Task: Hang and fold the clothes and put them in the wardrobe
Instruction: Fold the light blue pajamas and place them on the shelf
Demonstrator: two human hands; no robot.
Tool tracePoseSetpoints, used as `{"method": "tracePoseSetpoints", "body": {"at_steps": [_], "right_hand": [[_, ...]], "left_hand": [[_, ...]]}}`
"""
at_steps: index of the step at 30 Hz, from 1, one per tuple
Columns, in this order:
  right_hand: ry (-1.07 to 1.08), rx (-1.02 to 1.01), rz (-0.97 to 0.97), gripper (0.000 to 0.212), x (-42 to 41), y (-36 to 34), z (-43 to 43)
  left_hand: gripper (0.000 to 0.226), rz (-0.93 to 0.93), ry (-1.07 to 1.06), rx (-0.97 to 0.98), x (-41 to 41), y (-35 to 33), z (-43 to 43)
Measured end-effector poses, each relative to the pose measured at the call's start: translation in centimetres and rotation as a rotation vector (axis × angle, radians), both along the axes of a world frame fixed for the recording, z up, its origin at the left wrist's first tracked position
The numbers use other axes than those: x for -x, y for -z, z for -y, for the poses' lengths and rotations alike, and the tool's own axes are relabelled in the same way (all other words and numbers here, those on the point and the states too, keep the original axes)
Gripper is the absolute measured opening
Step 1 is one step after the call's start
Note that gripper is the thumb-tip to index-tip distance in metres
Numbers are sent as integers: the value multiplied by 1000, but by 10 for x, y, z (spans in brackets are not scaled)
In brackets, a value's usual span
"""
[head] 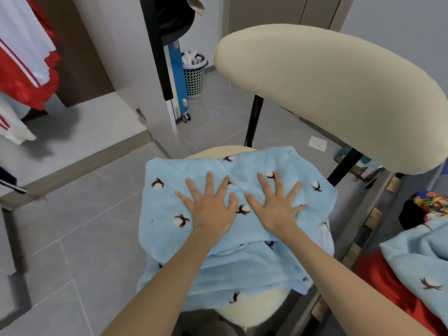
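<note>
Fingers (210, 183) on both hands are spread wide and straight, gripping nothing. The left hand (211, 209) and the right hand (276, 207) lie palm-down side by side, thumbs close but apart, pressing flat on a light blue fleece garment (167, 214) printed with white cotton bolls on dark stems. The garment is folded into a rough rectangle, one layer lapped over another, and lies on the cream chair seat (242, 314), covering most of it, with its left edge hanging past the seat rim. At the right edge of the view, a second piece of the same blue fabric (417, 260) lies over a red garment (385, 284), with a dark item in a bright floral print (429, 204) behind them. Beyond the hands rises the chair's padded cream backrest (327, 93) on black struts. Grey floor tiles (84, 214) surround the chair, and a small scrap of white paper (317, 143) lies on them behind it. To the far left the wardrobe (97, 117) stands open, with a red and white garment (24, 57) hanging inside. Farther back, a perforated laundry basket (194, 78) stands just beside a blue wheeled unit (178, 76).
</note>
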State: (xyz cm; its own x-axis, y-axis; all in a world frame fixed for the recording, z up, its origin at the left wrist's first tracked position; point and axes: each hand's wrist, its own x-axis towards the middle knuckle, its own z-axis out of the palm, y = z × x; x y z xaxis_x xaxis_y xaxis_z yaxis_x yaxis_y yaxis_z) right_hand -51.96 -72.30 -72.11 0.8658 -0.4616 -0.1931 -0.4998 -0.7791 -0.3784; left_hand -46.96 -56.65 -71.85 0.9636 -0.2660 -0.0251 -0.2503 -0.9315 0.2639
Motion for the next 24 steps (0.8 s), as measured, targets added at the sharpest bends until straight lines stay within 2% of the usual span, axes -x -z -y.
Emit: {"method": "tracePoseSetpoints", "body": {"at_steps": [5, 10, 14, 16, 18, 21, 24], "right_hand": [[-51, -7, 51, 74, -35, 4, 6], [-118, -79, 89, 69, -22, -4, 10], [-325, -155, 51, 79, 15, -26, 28], [-497, -55, -13, 82, 37, -34, 40], [-614, 138, -63, 81, 53, -36, 50], [-561, 396, -84, 82, 59, -37, 54], [-485, 513, -85, 84, 57, -34, 48]], "left_hand": [[55, 9, -18, -15, -35, 4, 3], [57, 8, 29, -3, -27, -1, -4], [81, -24, 202, 2, -2, -10, -24], [98, -9, 339, -68, 20, -9, -33], [102, 26, 396, -154, 34, -6, -40], [96, 40, 361, -219, 39, -10, -41], [83, 35, 353, -187, 37, -15, -41]]}}
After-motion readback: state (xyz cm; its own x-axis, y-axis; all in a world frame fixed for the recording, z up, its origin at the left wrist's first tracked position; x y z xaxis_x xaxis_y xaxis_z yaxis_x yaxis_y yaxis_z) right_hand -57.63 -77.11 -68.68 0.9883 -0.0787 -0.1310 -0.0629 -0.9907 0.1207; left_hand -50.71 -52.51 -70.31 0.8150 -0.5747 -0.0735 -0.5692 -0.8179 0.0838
